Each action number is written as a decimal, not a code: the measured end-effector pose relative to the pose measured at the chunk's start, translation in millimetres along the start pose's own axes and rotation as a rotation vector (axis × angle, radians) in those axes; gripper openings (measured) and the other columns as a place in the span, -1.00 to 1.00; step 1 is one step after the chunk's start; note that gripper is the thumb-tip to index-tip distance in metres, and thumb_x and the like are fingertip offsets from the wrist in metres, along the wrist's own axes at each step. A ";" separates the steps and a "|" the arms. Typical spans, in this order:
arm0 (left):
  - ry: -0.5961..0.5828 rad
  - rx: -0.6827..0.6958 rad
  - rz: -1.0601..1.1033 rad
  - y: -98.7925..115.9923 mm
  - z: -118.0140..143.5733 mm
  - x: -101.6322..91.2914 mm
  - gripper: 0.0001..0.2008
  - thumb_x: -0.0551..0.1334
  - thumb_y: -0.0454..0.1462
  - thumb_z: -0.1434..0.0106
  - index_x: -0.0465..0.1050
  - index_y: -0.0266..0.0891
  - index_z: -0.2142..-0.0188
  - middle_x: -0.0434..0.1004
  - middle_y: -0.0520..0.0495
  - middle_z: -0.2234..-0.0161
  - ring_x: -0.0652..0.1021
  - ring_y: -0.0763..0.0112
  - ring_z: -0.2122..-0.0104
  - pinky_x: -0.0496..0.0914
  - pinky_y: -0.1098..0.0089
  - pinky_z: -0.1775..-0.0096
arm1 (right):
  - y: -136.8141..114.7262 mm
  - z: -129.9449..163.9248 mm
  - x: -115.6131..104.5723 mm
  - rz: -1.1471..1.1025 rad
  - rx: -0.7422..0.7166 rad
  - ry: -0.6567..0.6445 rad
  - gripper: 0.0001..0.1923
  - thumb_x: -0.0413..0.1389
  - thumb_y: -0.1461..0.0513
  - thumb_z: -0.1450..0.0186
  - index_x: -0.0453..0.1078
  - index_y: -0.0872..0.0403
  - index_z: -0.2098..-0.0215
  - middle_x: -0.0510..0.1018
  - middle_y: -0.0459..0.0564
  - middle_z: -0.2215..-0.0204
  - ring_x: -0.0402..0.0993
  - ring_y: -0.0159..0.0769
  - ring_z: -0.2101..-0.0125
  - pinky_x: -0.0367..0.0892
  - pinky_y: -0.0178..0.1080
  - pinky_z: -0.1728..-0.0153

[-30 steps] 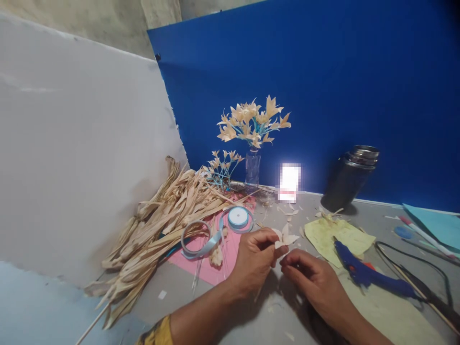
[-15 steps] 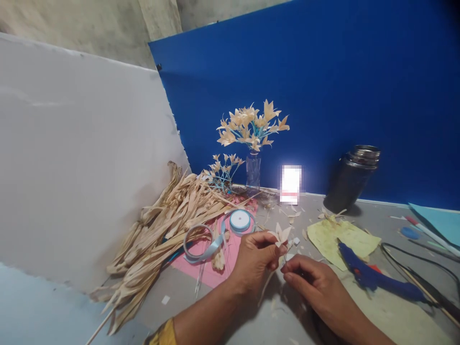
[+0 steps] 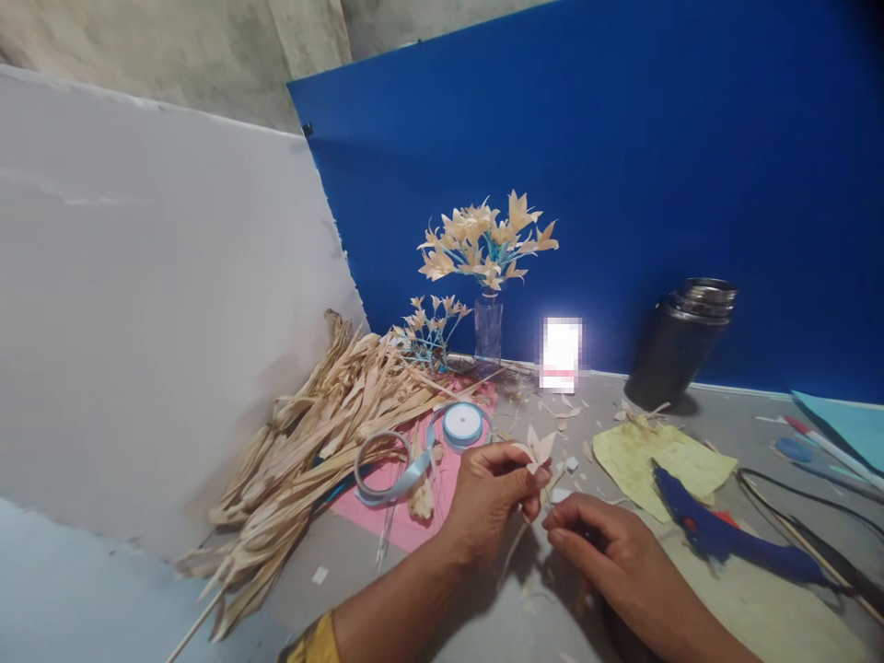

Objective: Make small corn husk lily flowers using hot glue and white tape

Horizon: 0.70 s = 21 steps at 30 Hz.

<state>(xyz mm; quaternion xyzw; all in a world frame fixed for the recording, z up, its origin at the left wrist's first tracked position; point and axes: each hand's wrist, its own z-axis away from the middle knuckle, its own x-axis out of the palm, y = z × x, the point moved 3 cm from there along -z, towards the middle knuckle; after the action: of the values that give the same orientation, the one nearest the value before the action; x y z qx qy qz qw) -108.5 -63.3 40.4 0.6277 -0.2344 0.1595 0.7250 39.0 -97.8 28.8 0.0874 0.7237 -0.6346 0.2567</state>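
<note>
Between the thumb and fingers of my left hand (image 3: 494,497) is a small pale flower (image 3: 539,448) made of dried corn husk, its pointed petals facing up. A thin stem (image 3: 548,498) runs down from the flower toward my right hand (image 3: 611,552), whose thumb and forefinger are pinched at its lower part. The exact grip is partly hidden by the fingers. A loose husk strip (image 3: 509,557) hangs below my left hand.
Dried corn husks (image 3: 331,433) are heaped at left beside a ribbon spool (image 3: 462,424) on pink paper (image 3: 369,516). Behind stand husk flowers (image 3: 476,239) in a glass vase (image 3: 488,327) and a black flask (image 3: 680,345). A blue glue gun (image 3: 732,539) lies at right.
The flower has turned slightly in my left fingers. My right fingertips have shifted slightly down, a little farther from my left hand. The view has moved a touch.
</note>
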 end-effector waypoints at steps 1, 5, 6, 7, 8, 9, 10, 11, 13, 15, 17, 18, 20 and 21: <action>0.000 0.002 0.000 1.0 -0.2 -0.2 -0.53 0.65 -0.13 0.27 0.45 -0.31 0.55 0.46 0.04 0.65 0.36 0.59 0.73 0.17 0.51 0.61 | 0.1 0.0 0.0 0.010 -0.004 0.002 -0.77 0.10 0.10 -0.27 0.52 0.01 0.43 0.57 -0.09 0.51 0.47 -0.24 0.47 0.34 -0.25 0.38; -0.006 0.023 -0.015 6.4 -2.3 -3.0 -0.53 0.64 -0.10 0.22 0.45 -0.32 0.55 0.48 0.02 0.63 0.39 0.57 0.72 0.22 0.51 0.61 | 0.1 -0.1 2.1 0.050 -0.026 -0.005 -0.77 0.10 0.11 -0.26 0.51 0.01 0.45 0.61 -0.07 0.48 0.51 -0.21 0.42 0.37 -0.24 0.33; -0.006 0.029 -0.014 7.4 -2.8 -4.0 -0.53 0.64 -0.10 0.21 0.44 -0.32 0.55 0.48 0.02 0.63 0.40 0.56 0.71 0.23 0.50 0.62 | 0.2 0.0 2.9 0.052 -0.033 -0.007 -0.77 0.10 0.11 -0.27 0.52 0.01 0.45 0.62 -0.06 0.47 0.52 -0.20 0.41 0.38 -0.24 0.33; -0.012 0.026 -0.005 7.9 -3.3 -4.7 -0.53 0.64 -0.11 0.20 0.43 -0.32 0.55 0.50 0.00 0.61 0.42 0.55 0.71 0.25 0.50 0.61 | 0.5 0.1 3.4 0.048 -0.039 0.000 -0.76 0.10 0.11 -0.28 0.53 0.01 0.42 0.63 -0.05 0.45 0.54 -0.20 0.40 0.40 -0.24 0.32; -0.022 0.017 0.013 8.0 -3.6 -5.1 -0.53 0.64 -0.11 0.19 0.43 -0.32 0.56 0.53 -0.02 0.58 0.44 0.54 0.70 0.27 0.50 0.61 | 1.1 0.5 3.8 0.037 -0.043 0.007 -0.76 0.10 0.10 -0.29 0.56 0.01 0.38 0.65 -0.04 0.43 0.56 -0.19 0.38 0.42 -0.24 0.31; -0.038 0.002 0.038 7.7 -3.8 -5.1 -0.53 0.64 -0.12 0.18 0.43 -0.32 0.56 0.56 -0.04 0.54 0.46 0.53 0.69 0.30 0.49 0.60 | 1.9 1.0 4.0 0.020 -0.044 0.018 -0.76 0.11 0.09 -0.30 0.58 0.01 0.32 0.67 -0.03 0.39 0.58 -0.19 0.37 0.44 -0.24 0.31; -0.061 -0.021 0.065 7.1 -3.7 -4.6 -0.55 0.64 -0.13 0.16 0.44 -0.33 0.55 0.59 -0.06 0.51 0.48 0.52 0.68 0.34 0.48 0.58 | 3.1 1.8 4.0 -0.004 -0.043 0.031 -0.74 0.11 0.07 -0.31 0.59 0.01 0.27 0.69 -0.03 0.37 0.59 -0.19 0.38 0.45 -0.25 0.33; -0.087 -0.045 0.094 6.5 -3.5 -3.8 -0.56 0.64 -0.15 0.15 0.47 -0.35 0.53 0.61 -0.08 0.49 0.50 0.52 0.67 0.37 0.47 0.56 | 4.5 3.0 3.7 -0.028 -0.040 0.046 -0.72 0.11 0.05 -0.32 0.59 0.01 0.22 0.69 -0.02 0.37 0.60 -0.20 0.41 0.47 -0.26 0.36; -0.132 -0.095 0.158 5.1 -2.9 -1.9 -0.60 0.63 -0.19 0.13 0.54 -0.38 0.45 0.62 -0.09 0.47 0.53 0.51 0.64 0.42 0.47 0.53 | 7.7 6.0 2.9 -0.064 -0.033 0.067 -0.69 0.11 0.02 -0.34 0.59 0.02 0.18 0.67 -0.05 0.44 0.57 -0.24 0.51 0.45 -0.29 0.45; -0.160 -0.151 0.234 3.4 -2.2 -0.6 -0.61 0.64 -0.24 0.13 0.58 -0.40 0.38 0.62 -0.09 0.46 0.53 0.52 0.61 0.44 0.50 0.53 | 10.0 9.6 1.4 -0.069 -0.037 0.094 -0.66 0.09 -0.01 -0.38 0.58 0.02 0.16 0.62 -0.10 0.56 0.51 -0.29 0.61 0.41 -0.32 0.53; -0.180 -0.216 0.298 0.8 -1.3 -0.2 -0.61 0.63 -0.27 0.12 0.60 -0.42 0.35 0.63 -0.09 0.43 0.53 0.55 0.58 0.45 0.54 0.52 | 9.6 13.1 -0.6 -0.046 -0.065 0.129 -0.64 0.07 -0.02 -0.42 0.58 0.02 0.12 0.55 -0.15 0.65 0.46 -0.32 0.66 0.39 -0.33 0.54; -0.191 -0.248 0.319 -0.8 -0.8 -0.2 -0.62 0.63 -0.29 0.11 0.60 -0.42 0.35 0.63 -0.10 0.42 0.52 0.57 0.57 0.46 0.56 0.51 | 8.3 14.5 -1.7 -0.034 -0.085 0.152 -0.63 0.06 -0.02 -0.43 0.58 0.01 0.10 0.52 -0.16 0.68 0.45 -0.33 0.67 0.39 -0.34 0.54; -0.206 -0.287 0.340 -3.6 0.0 -0.9 -0.66 0.62 -0.32 0.07 0.60 -0.41 0.34 0.64 -0.11 0.39 0.51 0.60 0.57 0.48 0.58 0.48 | 3.6 16.4 -3.5 -0.019 -0.122 0.186 -0.63 0.04 0.00 -0.44 0.59 0.02 0.10 0.48 -0.18 0.74 0.43 -0.33 0.70 0.39 -0.34 0.54; -0.211 -0.293 0.345 -4.7 0.2 -1.5 -0.68 0.60 -0.33 0.05 0.60 -0.40 0.34 0.64 -0.12 0.38 0.51 0.61 0.56 0.48 0.58 0.48 | 0.7 16.9 -4.1 -0.019 -0.136 0.198 -0.63 0.04 0.01 -0.44 0.59 0.03 0.10 0.46 -0.18 0.75 0.41 -0.34 0.72 0.37 -0.34 0.56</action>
<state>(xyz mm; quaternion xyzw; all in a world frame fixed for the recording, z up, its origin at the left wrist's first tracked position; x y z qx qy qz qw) -107.3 -64.1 35.7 0.4798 -0.4332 0.1788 0.7418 47.2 -113.1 29.1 0.1251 0.7877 -0.5747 0.1834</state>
